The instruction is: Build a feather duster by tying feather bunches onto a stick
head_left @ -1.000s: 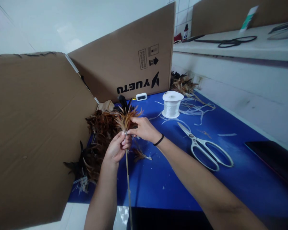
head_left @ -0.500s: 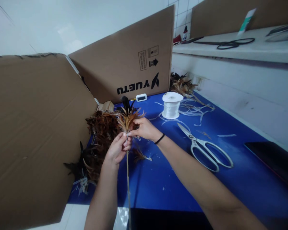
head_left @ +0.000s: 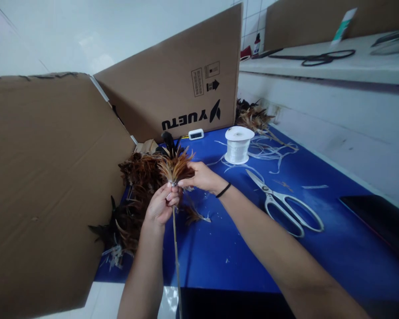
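Note:
My left hand is closed round a thin stick, just under a tuft of brown and black feathers at its top, like a feather duster. Against the right side of the tuft, my right hand pinches the feathers near their base, its thumb close to my left fingertips. Some of its fingers are hidden behind the feathers. Left of my hands lies a heap of brown and black feathers. A small loose feather bunch rests on the blue table just below my right hand.
Scissors lie partly open right of my hands, behind my right forearm. A spool of clear ribbon stands farther back. Cardboard panels wall the left and back. A dark phone-like slab lies at right on the blue table.
Both hands and the feathered stick have shifted slightly left. The right fingers have slid farther behind the feathers, and the tuft looks more spread.

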Available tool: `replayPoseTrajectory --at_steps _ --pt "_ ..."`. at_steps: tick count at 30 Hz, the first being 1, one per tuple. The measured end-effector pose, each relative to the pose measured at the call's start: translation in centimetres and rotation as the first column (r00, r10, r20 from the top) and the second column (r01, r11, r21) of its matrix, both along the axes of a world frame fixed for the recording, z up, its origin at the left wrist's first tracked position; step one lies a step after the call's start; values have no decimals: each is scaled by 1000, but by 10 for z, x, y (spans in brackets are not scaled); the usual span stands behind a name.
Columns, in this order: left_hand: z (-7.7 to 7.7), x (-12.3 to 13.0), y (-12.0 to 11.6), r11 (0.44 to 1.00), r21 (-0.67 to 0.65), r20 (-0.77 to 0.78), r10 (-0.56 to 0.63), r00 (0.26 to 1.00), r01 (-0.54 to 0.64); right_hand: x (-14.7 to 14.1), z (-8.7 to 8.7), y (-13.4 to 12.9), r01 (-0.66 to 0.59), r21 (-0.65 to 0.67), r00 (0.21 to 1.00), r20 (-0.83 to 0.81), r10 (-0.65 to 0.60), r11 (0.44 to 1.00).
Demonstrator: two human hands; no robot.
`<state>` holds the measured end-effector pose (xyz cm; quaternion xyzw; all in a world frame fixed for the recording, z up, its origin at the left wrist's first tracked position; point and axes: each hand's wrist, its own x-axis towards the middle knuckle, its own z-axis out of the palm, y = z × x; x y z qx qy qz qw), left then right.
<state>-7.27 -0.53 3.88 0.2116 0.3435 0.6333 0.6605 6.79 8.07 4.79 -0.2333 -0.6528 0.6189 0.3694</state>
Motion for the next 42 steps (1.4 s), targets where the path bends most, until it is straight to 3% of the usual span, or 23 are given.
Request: replayPoseTrajectory --at_steps 3,5,8,10,13,16,18,20,23,26,30,35,42 --pt "3 -2 -1 1000 6 96 -22 995 21 5 -4 7 61 25 998 10 -62 998" --pt "5 -4 -1 1000 -1 145 -24 989 25 4 -11 11 79 115 993 78 -88 990" --pt "7 -7 -2 1000 -10 186 -20 982 22 -1 -22 14 24 281 987 147 -68 959" --pt "7 -9 -2 1000 -14 202 -13 979 17 -7 -27 12 -42 322 988 156 -9 946" --pt "8 -12 -2 1000 -28 214 12 977 -6 -13 -29 5 -136 210 988 96 118 968" --pt "10 -14 -2 998 -48 216 41 975 -31 -14 -26 0 -122 17 989 83 120 992" --pt "11 -14 -2 997 -62 209 61 976 -49 -13 -23 -2 -65 33 992 108 61 997" --pt "10 -15 -1 995 -76 189 81 979 -68 -13 -21 -3 -5 169 995 103 -13 986" --pt "8 -15 3 993 -77 134 95 986 -85 -16 -18 -5 76 367 981 138 -135 927" --pt "3 -14 5 993 -37 13 116 993 -115 -19 -14 -13 135 453 938 229 -261 881" --pt "-2 -9 6 979 63 -213 205 955 -196 -21 -7 -24 211 457 909 233 -345 864" --pt "-6 1 5 956 149 -373 292 881 -254 -24 -7 -26 322 429 874 208 -439 844" --pt "-11 13 5 925 207 -544 379 748 -317 -22 -3 -26 318 414 861 250 -442 853"
